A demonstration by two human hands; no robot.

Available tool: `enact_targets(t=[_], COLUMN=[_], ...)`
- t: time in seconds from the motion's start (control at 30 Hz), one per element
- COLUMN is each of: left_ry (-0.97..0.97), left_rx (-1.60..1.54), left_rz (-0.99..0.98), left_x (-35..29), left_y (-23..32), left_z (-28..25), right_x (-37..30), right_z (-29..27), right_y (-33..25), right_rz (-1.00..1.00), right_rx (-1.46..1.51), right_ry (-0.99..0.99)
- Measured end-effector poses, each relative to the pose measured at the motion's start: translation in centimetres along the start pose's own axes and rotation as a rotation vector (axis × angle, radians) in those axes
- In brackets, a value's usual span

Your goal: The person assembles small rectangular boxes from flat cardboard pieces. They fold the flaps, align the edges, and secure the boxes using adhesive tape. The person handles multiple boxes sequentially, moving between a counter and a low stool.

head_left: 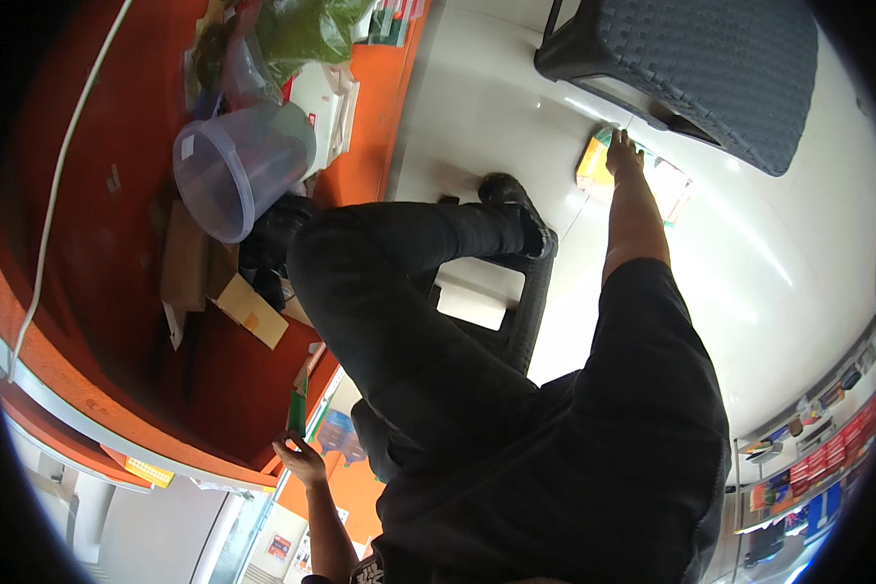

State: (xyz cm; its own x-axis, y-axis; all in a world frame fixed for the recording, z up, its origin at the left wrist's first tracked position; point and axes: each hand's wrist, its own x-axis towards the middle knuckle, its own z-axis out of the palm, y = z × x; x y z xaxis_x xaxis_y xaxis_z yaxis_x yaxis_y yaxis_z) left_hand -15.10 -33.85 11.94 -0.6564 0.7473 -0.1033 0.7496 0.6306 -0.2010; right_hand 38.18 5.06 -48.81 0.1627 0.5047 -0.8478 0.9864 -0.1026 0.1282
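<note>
My left hand [302, 459] is at the lower left, beside the orange counter. Its fingers are closed on the lower end of a narrow green packet [297, 414], whose kind I cannot make out. My right arm stretches out to the upper right. There my right hand [625, 156], fingers apart, is over a yellow-and-green box [594, 164] on the floor; whether it touches the box I cannot tell. A white box with green edges [667, 187] lies right beside that one, partly washed out by glare.
Inside the orange counter [97, 263] are a clear plastic bucket [200, 180] on its side, an open cardboard box [185, 258] and a green bag [307, 34]. A dark woven-pattern stool [711, 68] stands beyond my right hand. My shoe [516, 209] rests on a black stool [530, 311].
</note>
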Motion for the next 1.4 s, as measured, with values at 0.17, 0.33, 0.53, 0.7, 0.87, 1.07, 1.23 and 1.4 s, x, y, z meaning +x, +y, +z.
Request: enact_targets(t=[0.17, 0.33, 0.53, 0.7, 0.87, 1.07, 1.23, 1.4], left_ry=[-0.064, -0.073, -0.049, -0.071, -0.095, -0.058, -0.068, -0.084], left_rx=[0.054, 0.101, 0.088, 0.096, 0.085, 0.103, 0.165, 0.208], left_rz=[-0.067, -0.042, -0.089, -0.168, -0.11, -0.082, -0.079, -0.135], left_x=[-0.8, 1.1, 1.0, 0.4, 1.2, 1.1, 0.4, -0.4], left_y=[-0.9, -1.9, -2.7, -2.8, -2.3, -1.7, -3.5, -4.8], left_z=[-0.6, -0.6, -1.4, -2.0, -1.1, -1.5, -1.8, -0.9], right_x=[0.6, 2.1, 0.5, -4.2, -6.6, -8.0, -4.4, -2.2], right_z=[1.3, 1.2, 2.1, 8.7, 11.2, 17.2, 21.0, 27.1], right_y=[0.1, 1.0, -1.3, -3.6, -3.3, 0.8, 7.3, 14.3], right_rz=[-0.034, -0.041, -0.191, -0.201, -0.269, 0.517, 0.486, 0.373], right_rx=[0.036, 0.114, -0.105, -0.15, -0.085, 0.654, 0.586, 0.976], right_ry=[-0.046, -0.04, -0.225, -0.125, -0.218, 0.117, -0.235, -0.236])
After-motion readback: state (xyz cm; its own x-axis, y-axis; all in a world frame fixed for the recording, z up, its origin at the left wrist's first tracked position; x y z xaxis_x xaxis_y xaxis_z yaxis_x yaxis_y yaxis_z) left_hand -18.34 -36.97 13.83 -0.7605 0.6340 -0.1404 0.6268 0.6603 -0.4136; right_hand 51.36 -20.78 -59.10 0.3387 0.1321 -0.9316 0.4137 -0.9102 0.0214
